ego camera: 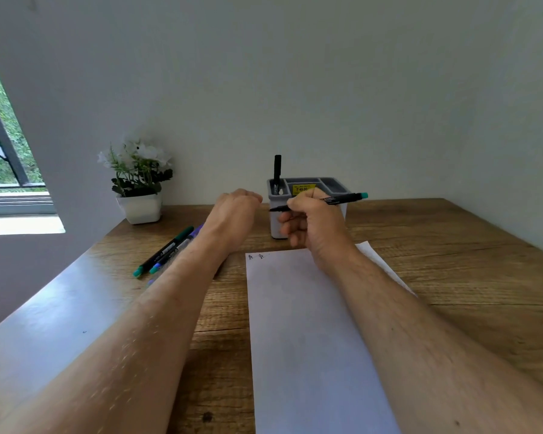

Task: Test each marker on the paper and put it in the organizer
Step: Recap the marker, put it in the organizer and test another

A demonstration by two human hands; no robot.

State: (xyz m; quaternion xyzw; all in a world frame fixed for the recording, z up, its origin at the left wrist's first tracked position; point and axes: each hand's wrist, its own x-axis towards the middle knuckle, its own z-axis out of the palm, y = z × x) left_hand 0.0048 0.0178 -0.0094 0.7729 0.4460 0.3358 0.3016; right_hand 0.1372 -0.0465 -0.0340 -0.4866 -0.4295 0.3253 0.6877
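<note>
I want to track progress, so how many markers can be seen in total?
4: one marker standing in the organizer at, one held in the right hand at, two lying beside the left forearm. The forearm may hide more.

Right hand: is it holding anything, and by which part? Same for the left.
The right hand grips a black marker around the middle of its barrel, teal end pointing right. The left hand is curled; whether it holds anything cannot be told.
</note>
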